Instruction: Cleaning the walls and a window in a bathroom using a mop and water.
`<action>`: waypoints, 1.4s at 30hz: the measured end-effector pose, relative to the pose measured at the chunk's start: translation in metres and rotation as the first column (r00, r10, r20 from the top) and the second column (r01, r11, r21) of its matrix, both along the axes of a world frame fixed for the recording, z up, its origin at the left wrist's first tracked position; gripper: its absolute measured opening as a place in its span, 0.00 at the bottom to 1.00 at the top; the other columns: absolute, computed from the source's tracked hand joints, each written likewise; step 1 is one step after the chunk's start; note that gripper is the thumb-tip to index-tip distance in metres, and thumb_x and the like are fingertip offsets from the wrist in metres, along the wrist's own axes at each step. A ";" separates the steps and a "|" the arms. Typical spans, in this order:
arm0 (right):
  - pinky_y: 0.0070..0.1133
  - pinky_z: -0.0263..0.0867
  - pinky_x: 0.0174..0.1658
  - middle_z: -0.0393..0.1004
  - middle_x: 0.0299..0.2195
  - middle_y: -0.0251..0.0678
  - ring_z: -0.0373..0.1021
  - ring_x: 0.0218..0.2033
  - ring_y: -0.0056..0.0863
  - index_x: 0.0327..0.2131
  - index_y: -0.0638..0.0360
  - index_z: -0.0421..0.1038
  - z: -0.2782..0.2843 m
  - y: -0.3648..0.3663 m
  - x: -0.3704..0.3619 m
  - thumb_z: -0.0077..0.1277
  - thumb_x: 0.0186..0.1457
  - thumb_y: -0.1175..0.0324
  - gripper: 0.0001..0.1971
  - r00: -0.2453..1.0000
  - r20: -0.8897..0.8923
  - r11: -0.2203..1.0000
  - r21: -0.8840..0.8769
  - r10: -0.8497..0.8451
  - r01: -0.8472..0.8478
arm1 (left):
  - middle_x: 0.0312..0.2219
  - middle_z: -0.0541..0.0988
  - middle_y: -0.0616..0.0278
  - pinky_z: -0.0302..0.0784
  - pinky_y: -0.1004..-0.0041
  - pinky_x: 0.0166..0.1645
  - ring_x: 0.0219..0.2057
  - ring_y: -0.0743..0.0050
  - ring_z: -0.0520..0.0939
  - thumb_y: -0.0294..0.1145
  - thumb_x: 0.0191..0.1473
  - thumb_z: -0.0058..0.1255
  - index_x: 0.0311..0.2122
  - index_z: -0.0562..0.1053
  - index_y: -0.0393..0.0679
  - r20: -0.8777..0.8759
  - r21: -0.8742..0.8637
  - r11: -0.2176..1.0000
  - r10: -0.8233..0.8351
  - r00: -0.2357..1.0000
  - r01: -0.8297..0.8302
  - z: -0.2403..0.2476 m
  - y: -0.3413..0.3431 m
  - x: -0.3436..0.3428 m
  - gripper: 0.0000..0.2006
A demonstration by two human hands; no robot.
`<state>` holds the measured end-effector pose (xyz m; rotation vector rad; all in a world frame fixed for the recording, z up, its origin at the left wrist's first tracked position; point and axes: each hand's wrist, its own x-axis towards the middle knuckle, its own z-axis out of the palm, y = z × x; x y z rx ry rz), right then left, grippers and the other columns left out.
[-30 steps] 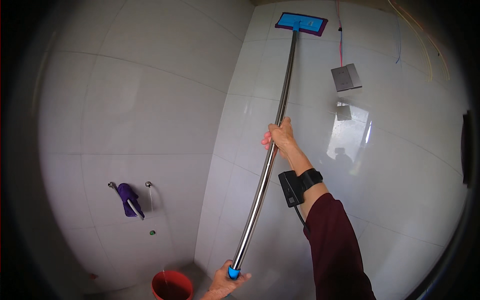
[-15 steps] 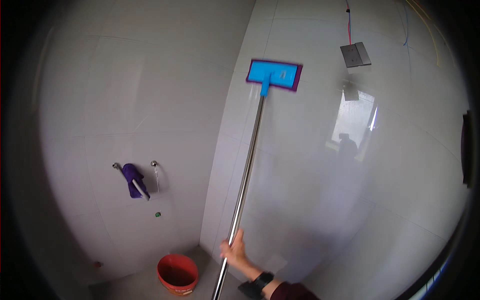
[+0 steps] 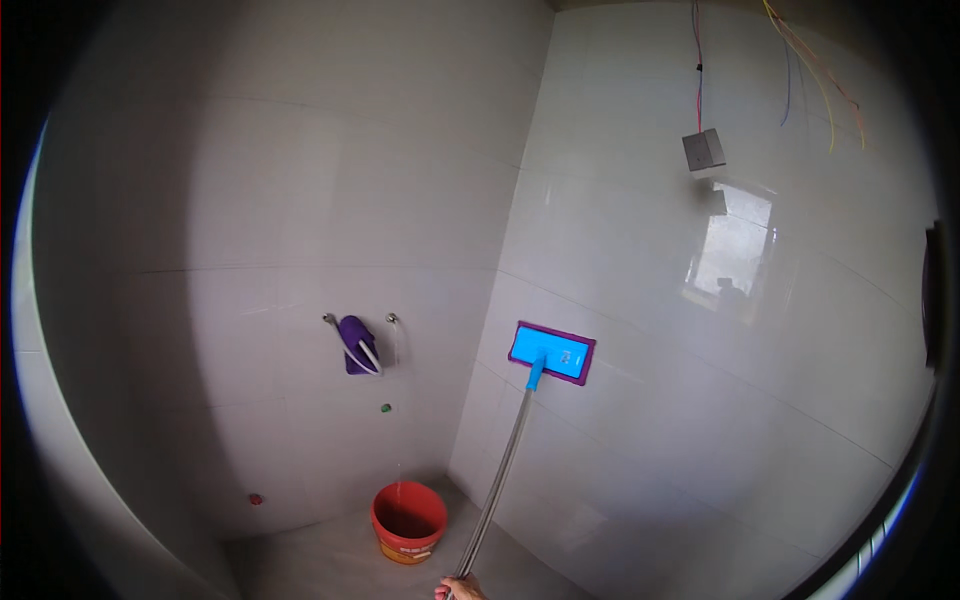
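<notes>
My right hand [image 3: 462, 589] is at the lower edge, its fingers closed round the metal pole of a flat mop [image 3: 502, 455]. Only part of the hand shows. From there the pole runs up and away to a blue rectangular mop head [image 3: 552, 352]. A purple pad edges the head all round, and it lies against the pale tiled wall [image 3: 640, 440] right of the corner. Where the pole ends below the picture is hidden. My left hand is out of view.
A red bucket [image 3: 410, 512] stands on the grey floor [image 3: 320, 560] near the corner. Above it, a thin trickle falls from a wall outlet [image 3: 392, 318]. Beside that hang a purple cloth [image 3: 352, 330] and a pale hose. A grey box [image 3: 704, 150] dangles from wires at upper right.
The mop head has slid down the right wall, and my right hand has sunk to the lower edge with the pole. The view has also shifted, so the bucket appears farther right and higher.
</notes>
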<state>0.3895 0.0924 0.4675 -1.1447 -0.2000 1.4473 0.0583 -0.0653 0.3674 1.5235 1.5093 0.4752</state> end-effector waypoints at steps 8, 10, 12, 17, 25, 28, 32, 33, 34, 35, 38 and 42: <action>0.28 0.63 0.14 0.62 0.12 0.34 0.61 0.10 0.27 0.30 0.58 0.61 0.139 0.096 0.040 0.48 0.44 0.71 0.08 0.976 0.212 0.937 0.332 0.038 -0.109 | 0.15 0.71 0.63 0.66 0.67 0.21 0.17 0.70 0.68 0.41 0.38 0.57 0.25 0.71 0.39 0.118 0.157 0.977 0.129 0.985 -0.146 -0.030 0.031 0.080 0.15; 0.27 0.62 0.14 0.61 0.11 0.33 0.60 0.09 0.26 0.31 0.59 0.61 0.201 0.120 0.064 0.48 0.42 0.73 0.09 0.964 0.260 0.877 0.449 0.054 -0.170 | 0.14 0.71 0.65 0.65 0.69 0.20 0.16 0.72 0.68 0.42 0.38 0.57 0.23 0.71 0.39 0.249 0.138 0.987 0.045 0.967 -0.082 -0.003 0.070 0.119 0.15; 0.25 0.60 0.13 0.60 0.11 0.33 0.59 0.09 0.26 0.29 0.58 0.60 0.260 0.142 0.091 0.49 0.44 0.70 0.09 0.953 0.296 0.807 0.546 0.065 -0.225 | 0.11 0.69 0.68 0.62 0.72 0.17 0.13 0.78 0.66 0.41 0.39 0.57 0.22 0.71 0.39 0.399 0.070 0.994 -0.108 0.911 0.087 0.080 0.110 0.153 0.15; 0.26 0.66 0.19 0.64 0.21 0.37 0.65 0.16 0.28 0.31 0.57 0.54 0.385 0.213 0.114 0.46 0.49 0.67 0.11 0.886 0.403 0.569 0.794 -0.229 -0.214 | 0.13 0.68 0.69 0.60 0.78 0.15 0.14 0.84 0.64 0.38 0.42 0.54 0.25 0.70 0.38 0.661 0.346 0.930 -0.148 0.736 -0.124 0.184 0.215 0.253 0.12; 0.23 0.67 0.16 0.63 0.22 0.43 0.67 0.16 0.32 0.35 0.64 0.47 0.513 0.246 0.117 0.48 0.46 0.65 0.21 0.547 0.712 0.671 0.666 -0.440 -0.326 | 0.10 0.65 0.61 0.62 0.72 0.16 0.12 0.77 0.65 0.44 0.40 0.56 0.26 0.65 0.33 0.455 0.611 0.774 -0.172 0.873 -0.166 0.424 0.301 0.319 0.21; 0.24 0.67 0.15 0.65 0.23 0.49 0.67 0.15 0.35 0.36 0.71 0.47 0.512 0.260 0.130 0.48 0.46 0.65 0.24 0.270 0.813 0.766 0.579 -0.516 -0.280 | 0.11 0.66 0.61 0.64 0.72 0.18 0.13 0.77 0.66 0.42 0.41 0.55 0.28 0.65 0.32 0.602 0.463 0.879 -0.218 0.768 -0.114 0.402 0.311 0.331 0.20; 0.26 0.64 0.11 0.66 0.21 0.50 0.67 0.12 0.35 0.40 0.76 0.46 0.433 0.282 0.128 0.49 0.44 0.68 0.27 0.311 0.834 0.836 0.521 -0.456 -0.173 | 0.10 0.65 0.68 0.63 0.79 0.15 0.11 0.81 0.67 0.33 0.44 0.52 0.23 0.65 0.40 0.487 0.485 0.865 -0.148 0.861 -0.126 0.247 0.296 0.324 0.10; 0.25 0.62 0.09 0.65 0.17 0.45 0.66 0.10 0.33 0.41 0.77 0.45 0.410 0.279 0.139 0.49 0.43 0.70 0.28 0.404 0.808 0.854 0.508 -0.428 -0.112 | 0.19 0.70 0.66 0.63 0.78 0.18 0.19 0.83 0.68 0.34 0.44 0.53 0.35 0.68 0.37 0.699 0.515 0.842 -0.305 0.647 -0.160 0.234 0.262 0.319 0.14; 0.25 0.61 0.08 0.64 0.14 0.42 0.66 0.10 0.32 0.38 0.75 0.47 0.379 0.274 0.134 0.50 0.43 0.70 0.25 0.446 0.816 0.873 0.468 -0.368 -0.136 | 0.19 0.71 0.66 0.63 0.79 0.18 0.19 0.83 0.68 0.32 0.44 0.52 0.37 0.66 0.37 0.822 0.259 0.955 -0.141 0.552 -0.142 0.212 0.237 0.306 0.15; 0.25 0.61 0.08 0.63 0.12 0.40 0.67 0.10 0.32 0.34 0.73 0.50 0.338 0.268 0.110 0.50 0.42 0.69 0.22 0.495 0.822 0.890 0.416 -0.280 -0.187 | 0.16 0.70 0.67 0.61 0.78 0.15 0.16 0.84 0.68 0.33 0.44 0.52 0.35 0.67 0.37 0.745 0.352 0.914 -0.145 0.651 -0.199 0.152 0.231 0.279 0.14; 0.24 0.57 0.06 0.62 0.11 0.36 0.63 0.08 0.28 0.33 0.67 0.48 0.214 0.227 0.090 0.48 0.46 0.70 0.18 0.628 0.741 0.900 0.411 -0.237 -0.146 | 0.11 0.68 0.66 0.55 0.73 0.12 0.11 0.80 0.63 0.40 0.42 0.53 0.19 0.67 0.40 0.548 0.231 0.969 -0.057 0.835 -0.085 0.135 0.157 0.215 0.14; 0.19 0.62 0.13 0.67 0.12 0.37 0.67 0.13 0.24 0.20 0.63 0.62 0.074 0.134 0.024 0.47 0.47 0.68 0.09 0.669 0.730 0.963 0.060 0.136 -0.262 | 0.10 0.66 0.69 0.56 0.72 0.13 0.11 0.79 0.62 0.40 0.43 0.53 0.20 0.67 0.41 0.157 0.132 0.983 0.110 0.981 -0.131 0.026 0.075 0.118 0.13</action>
